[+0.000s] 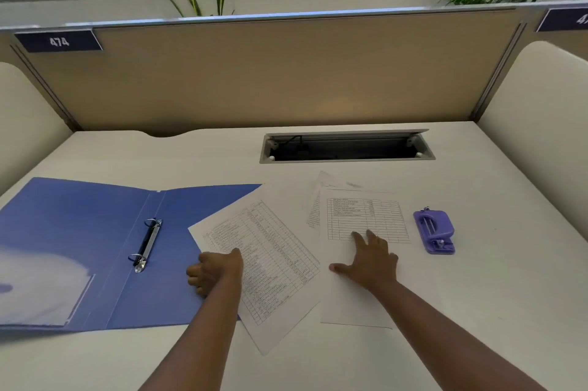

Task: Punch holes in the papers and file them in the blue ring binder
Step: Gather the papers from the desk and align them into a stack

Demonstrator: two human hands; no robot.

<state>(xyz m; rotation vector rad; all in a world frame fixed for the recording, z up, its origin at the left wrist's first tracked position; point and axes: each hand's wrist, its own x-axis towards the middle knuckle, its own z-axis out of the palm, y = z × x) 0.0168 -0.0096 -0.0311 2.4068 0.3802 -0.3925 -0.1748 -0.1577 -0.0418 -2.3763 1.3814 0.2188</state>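
The blue ring binder [95, 231] lies open on the left of the desk, its metal ring mechanism [147, 244] on the spine. A printed sheet [273, 263] lies tilted, its left edge overlapping the binder's right cover. My left hand [214, 269] is curled at that sheet's left edge, thumb on the paper. To the right lies a small stack of papers [359, 219], with my right hand [370, 258] resting flat on the top sheet, fingers spread. A purple hole punch [434, 231] stands to the right of the stack, untouched.
An open cable hatch [346, 149] is set into the desk behind the papers. A beige partition [270, 72] closes off the back, with curved side panels left and right. A clear pocket [41, 289] sits in the binder's left cover.
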